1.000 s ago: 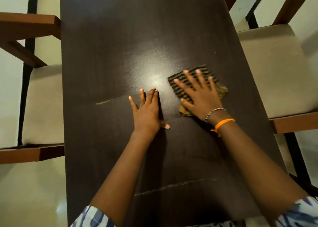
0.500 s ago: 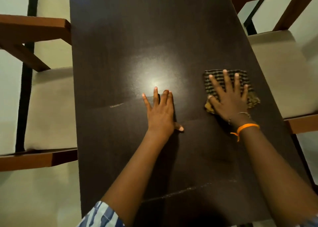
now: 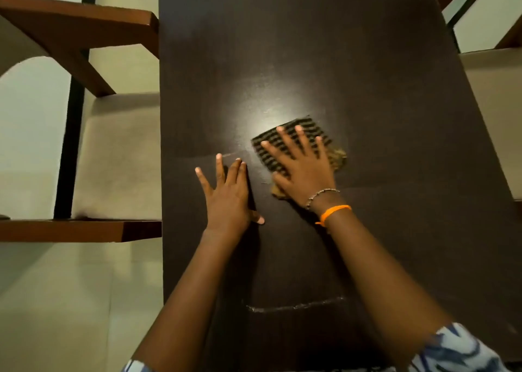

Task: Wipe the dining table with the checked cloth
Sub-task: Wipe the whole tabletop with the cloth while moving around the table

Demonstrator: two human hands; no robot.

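The dark brown dining table (image 3: 339,61) fills the middle of the head view. A folded checked cloth (image 3: 308,130), dark and tan, lies flat near the table's centre. My right hand (image 3: 302,165) presses down on the cloth with its fingers spread straight; an orange band and a bead bracelet are on that wrist. My left hand (image 3: 228,196) rests flat on the bare tabletop just to the left of the cloth, fingers straight, holding nothing. A pale dusty streak (image 3: 296,306) crosses the table nearer to me.
A chair with a cream seat (image 3: 118,157) and brown wooden frame (image 3: 82,27) stands at the table's left side. Another cream chair seat (image 3: 497,112) sits at the right edge. Pale floor tiles (image 3: 70,301) show at lower left.
My right hand slid the cloth from the centre out to the right edge, then back left to beside my left hand. The left hand stayed flat on the table.
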